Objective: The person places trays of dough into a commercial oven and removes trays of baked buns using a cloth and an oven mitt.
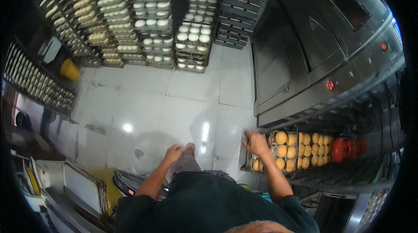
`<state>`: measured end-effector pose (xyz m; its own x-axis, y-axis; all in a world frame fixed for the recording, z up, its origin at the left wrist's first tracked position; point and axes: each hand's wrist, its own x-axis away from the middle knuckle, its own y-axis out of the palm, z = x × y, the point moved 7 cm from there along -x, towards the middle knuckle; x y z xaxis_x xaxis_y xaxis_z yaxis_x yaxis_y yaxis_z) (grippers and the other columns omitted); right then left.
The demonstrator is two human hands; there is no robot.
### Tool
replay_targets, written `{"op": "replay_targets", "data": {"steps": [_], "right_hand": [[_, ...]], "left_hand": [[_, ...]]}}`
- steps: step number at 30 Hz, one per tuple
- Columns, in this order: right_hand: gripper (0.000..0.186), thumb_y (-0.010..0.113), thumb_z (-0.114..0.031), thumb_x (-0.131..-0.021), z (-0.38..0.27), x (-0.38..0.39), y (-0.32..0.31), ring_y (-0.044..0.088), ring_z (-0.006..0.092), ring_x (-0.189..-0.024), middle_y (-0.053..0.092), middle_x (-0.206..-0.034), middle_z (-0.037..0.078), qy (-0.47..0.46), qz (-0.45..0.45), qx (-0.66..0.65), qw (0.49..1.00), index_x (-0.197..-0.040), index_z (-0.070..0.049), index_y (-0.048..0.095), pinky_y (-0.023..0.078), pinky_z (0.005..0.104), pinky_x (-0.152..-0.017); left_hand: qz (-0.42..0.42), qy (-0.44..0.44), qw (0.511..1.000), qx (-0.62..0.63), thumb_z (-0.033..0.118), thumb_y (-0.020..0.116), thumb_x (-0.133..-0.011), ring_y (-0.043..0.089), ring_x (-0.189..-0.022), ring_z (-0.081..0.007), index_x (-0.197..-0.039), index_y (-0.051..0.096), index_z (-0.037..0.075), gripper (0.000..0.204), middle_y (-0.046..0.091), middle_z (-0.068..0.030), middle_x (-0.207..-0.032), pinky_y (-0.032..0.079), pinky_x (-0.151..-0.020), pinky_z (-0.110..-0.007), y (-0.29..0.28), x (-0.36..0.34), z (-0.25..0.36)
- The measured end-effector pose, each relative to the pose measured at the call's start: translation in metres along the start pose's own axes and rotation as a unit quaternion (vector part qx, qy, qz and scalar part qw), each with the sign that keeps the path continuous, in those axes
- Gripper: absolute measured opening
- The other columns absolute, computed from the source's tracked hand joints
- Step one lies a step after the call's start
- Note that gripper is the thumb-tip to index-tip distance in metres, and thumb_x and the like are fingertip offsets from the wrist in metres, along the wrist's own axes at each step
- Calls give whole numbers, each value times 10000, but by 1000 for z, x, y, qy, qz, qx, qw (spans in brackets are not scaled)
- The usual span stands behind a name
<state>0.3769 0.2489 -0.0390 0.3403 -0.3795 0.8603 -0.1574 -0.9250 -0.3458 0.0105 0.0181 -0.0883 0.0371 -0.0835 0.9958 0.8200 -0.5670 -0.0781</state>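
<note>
My left hand (pixel 174 153) is in front of my body above the tiled floor, fingers curled, with nothing visible in them. My right hand (pixel 255 142) is at the left end of a metal rack (pixel 297 146) on my right; its fingers are curled and blurred, and what they hold, if anything, is unclear. Golden round buns (pixel 281 152) stand in rows on the rack's trays, just beside that hand. My foot (pixel 190 148) shows below my body.
Tall racks (pixel 152 23) of white dough rounds line the back and left, near a yellow bucket (pixel 69 70). Dark stacked trays (pixel 233 26) stand beside a large steel oven (pixel 287 58). A red cylinder-like object (pixel 344 148) lies right of the buns. Flat panels (pixel 82 187) lean at lower left.
</note>
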Motion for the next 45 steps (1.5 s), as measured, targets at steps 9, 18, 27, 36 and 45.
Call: {"op": "replay_targets", "data": {"steps": [9, 18, 27, 36, 45], "right_hand": [[474, 621, -395, -839, 52, 240, 204, 612, 343, -1057, 652, -1098, 197, 163, -354, -140, 910, -1224, -122, 597, 486, 413, -918], [365, 640, -236, -855, 97, 170, 170, 645, 185, -774, 692, -931, 135, 261, 15, -312, 913, -1059, 66, 621, 512, 305, -727], [359, 678, -207, -814, 101, 205, 130, 686, 202, -760, 708, -840, 139, 293, 92, -208, 929, -1065, 45, 638, 529, 314, -692], [353, 620, -124, -854, 31, 150, 133, 675, 155, -751, 701, -844, 103, 149, 26, -371, 916, -1153, 59, 582, 528, 277, -685], [361, 607, -131, -839, -11, 135, 101, 662, 170, -738, 697, -850, 110, 136, -39, -397, 907, -1161, 33, 589, 526, 297, -707]], "left_hand": [[-98, 249, 954, 136, 377, 590, -932, 568, -1167, -237, -1242, 552, 3, 488, 622, -140, -1212, 440, -982, -340, 5, -47, 282], [-59, 256, 838, 479, 515, 479, -948, 590, -941, -156, -1208, 534, 67, 522, 623, -73, -1128, 481, -803, -332, -114, -117, 458], [-100, 289, 574, 759, 234, 459, -975, 494, -634, -211, -794, 462, 88, 233, 475, -52, -671, 487, -693, -460, -228, -161, 617], [-267, 286, 513, 764, 258, 546, -940, 460, -723, -161, -862, 465, 148, 157, 455, -3, -735, 442, -734, -392, -103, -82, 574], [-125, 194, 604, 763, 295, 526, -948, 588, -1023, -193, -1122, 598, 93, 275, 642, -27, -1103, 474, -921, -370, -58, -182, 348]]}}
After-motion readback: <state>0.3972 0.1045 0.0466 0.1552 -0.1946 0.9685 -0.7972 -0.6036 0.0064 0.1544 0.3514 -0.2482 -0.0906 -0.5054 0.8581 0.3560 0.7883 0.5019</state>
